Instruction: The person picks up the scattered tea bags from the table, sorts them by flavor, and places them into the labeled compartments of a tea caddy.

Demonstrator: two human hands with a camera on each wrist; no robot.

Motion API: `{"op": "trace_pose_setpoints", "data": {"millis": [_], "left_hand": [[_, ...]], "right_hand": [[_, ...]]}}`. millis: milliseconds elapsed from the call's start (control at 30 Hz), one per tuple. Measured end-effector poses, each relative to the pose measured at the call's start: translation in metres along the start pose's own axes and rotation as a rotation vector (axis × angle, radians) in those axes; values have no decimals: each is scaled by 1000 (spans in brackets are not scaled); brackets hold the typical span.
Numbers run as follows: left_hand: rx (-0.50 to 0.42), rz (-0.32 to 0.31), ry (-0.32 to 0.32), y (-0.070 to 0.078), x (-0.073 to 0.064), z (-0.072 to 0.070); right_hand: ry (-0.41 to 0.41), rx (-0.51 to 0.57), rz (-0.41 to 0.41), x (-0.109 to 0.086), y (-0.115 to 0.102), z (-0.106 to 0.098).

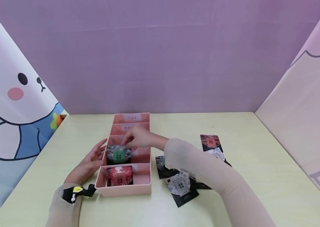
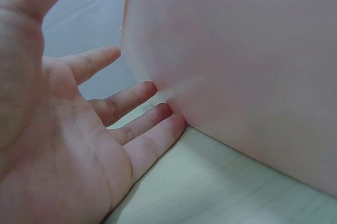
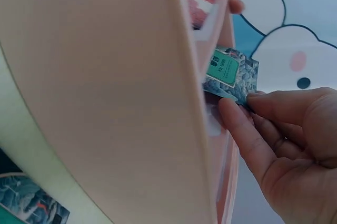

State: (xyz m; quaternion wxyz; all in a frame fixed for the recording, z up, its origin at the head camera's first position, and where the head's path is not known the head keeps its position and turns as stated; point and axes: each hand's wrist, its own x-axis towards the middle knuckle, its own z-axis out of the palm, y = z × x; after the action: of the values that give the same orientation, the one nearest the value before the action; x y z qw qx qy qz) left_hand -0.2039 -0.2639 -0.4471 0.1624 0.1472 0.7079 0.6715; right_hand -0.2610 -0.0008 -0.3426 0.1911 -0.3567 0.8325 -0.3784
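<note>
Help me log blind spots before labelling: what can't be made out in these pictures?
Head: parts of the loose packets, covered by the right sleeve.
Head: wording on the rear compartment labels, too small and blurred.
Left wrist: inside of the pink box, hidden by its wall.
Right wrist: part of the green-labelled packet, behind the box wall.
Right wrist: rest of the lower-left packet, cut off by the edge.
</note>
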Motion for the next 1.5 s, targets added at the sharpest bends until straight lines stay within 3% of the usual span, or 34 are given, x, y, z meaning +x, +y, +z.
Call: {"op": "trace_pose_setpoints", "data": {"millis": [400, 900, 1300, 1500], "left_hand": [[-6, -11, 11, -3, 1, -1], [-9, -9, -3, -2, 0, 0], [0, 13, -5, -3, -1, -1], [0, 9, 5, -4, -2, -2]], "right_hand": [[6, -140, -24, -2, -11, 7], [-27, -132, -33, -3, -11, -3], [-32, -38, -47, -13, -7, -14], [-2, -89, -61, -23, -3, -31]]}}
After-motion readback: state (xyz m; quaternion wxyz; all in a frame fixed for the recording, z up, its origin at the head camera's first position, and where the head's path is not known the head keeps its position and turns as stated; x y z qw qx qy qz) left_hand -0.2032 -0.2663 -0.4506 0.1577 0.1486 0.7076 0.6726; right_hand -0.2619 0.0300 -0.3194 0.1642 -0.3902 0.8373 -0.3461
